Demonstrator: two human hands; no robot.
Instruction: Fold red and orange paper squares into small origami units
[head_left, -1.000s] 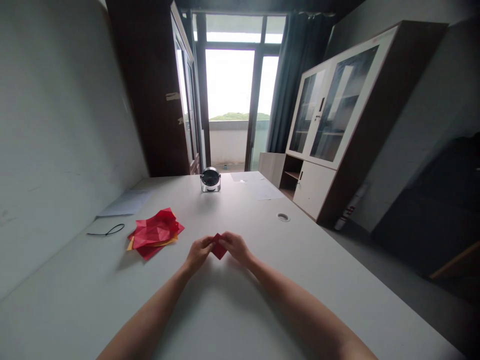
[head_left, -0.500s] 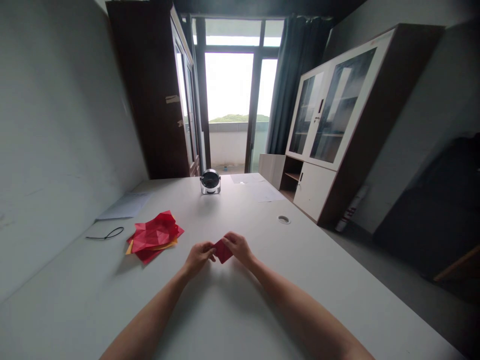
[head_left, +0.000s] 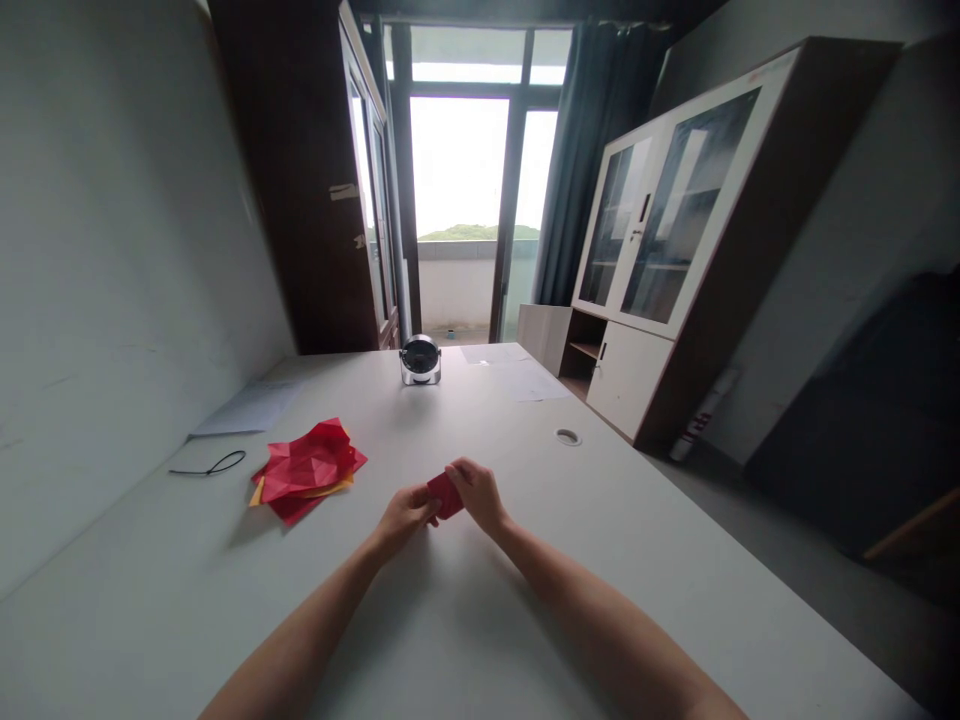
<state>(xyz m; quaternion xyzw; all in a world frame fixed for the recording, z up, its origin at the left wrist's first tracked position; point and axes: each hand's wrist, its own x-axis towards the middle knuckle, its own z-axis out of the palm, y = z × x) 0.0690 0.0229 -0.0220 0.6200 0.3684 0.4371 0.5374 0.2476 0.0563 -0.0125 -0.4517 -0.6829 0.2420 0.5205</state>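
Note:
A small folded piece of red paper [head_left: 447, 495] is held between both hands, over the middle of the white table [head_left: 480, 620]. My left hand [head_left: 406, 513] pinches its left edge, with the thumb on the near face. My right hand [head_left: 478, 491] has its fingers closed on the upper right side of the paper. To the left lies a loose pile of creased red paper [head_left: 311, 465], with an orange sheet [head_left: 326, 490] showing under the top one.
A round silver-framed black device [head_left: 421, 360] stands at the table's far end. Left of the pile are a black cable tie [head_left: 217, 467] and a grey-white sheet [head_left: 247, 408]. More sheets [head_left: 536, 382] and a round grommet [head_left: 568, 437] are at right.
The red paper has turned slightly between my fingers, and my left thumb covers more of its lower left part. The view has shifted a little.

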